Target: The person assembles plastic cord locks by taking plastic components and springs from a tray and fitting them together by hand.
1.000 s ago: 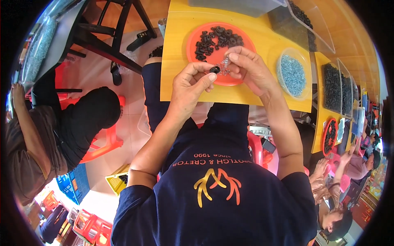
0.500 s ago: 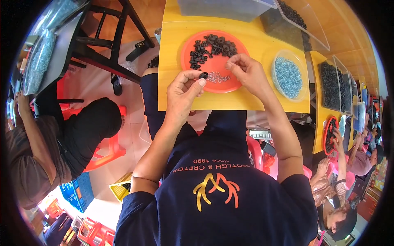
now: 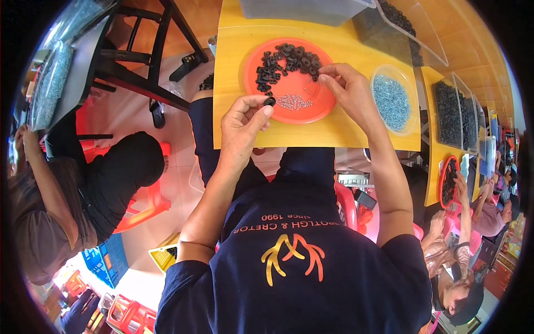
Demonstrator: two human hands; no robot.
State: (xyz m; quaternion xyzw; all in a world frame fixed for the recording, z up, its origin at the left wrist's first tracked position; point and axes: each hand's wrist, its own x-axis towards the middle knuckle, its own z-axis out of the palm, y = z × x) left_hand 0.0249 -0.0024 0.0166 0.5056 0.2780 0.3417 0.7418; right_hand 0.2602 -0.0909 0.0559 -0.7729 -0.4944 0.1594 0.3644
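Observation:
A red-orange round plate (image 3: 320, 113) lies on the yellow table before me. On it are a heap of small black plastic parts (image 3: 271, 73), some of them round knobs, and a patch of small silvery screws (image 3: 294, 102). My left hand (image 3: 240, 127) is at the plate's lower left rim, thumb and fingers closed on a small round black part (image 3: 269, 102). Over the plate's right rim is my right hand (image 3: 351, 93), its thumb and forefinger drawn together beside the rightmost black parts. Whatever lies between those fingertips is too small to make out.
Right of the plate stands a clear tub (image 3: 413, 116) of silvery screws. Clear bins (image 3: 384, 43) stand along the table's far side, one holding black parts. Another yellow table (image 3: 433, 177) with a red plate adjoins on the right. People sit at both sides.
My right hand has moved from beside the screws up and right to the black parts. The left hand still holds the round black part, shifted slightly left.

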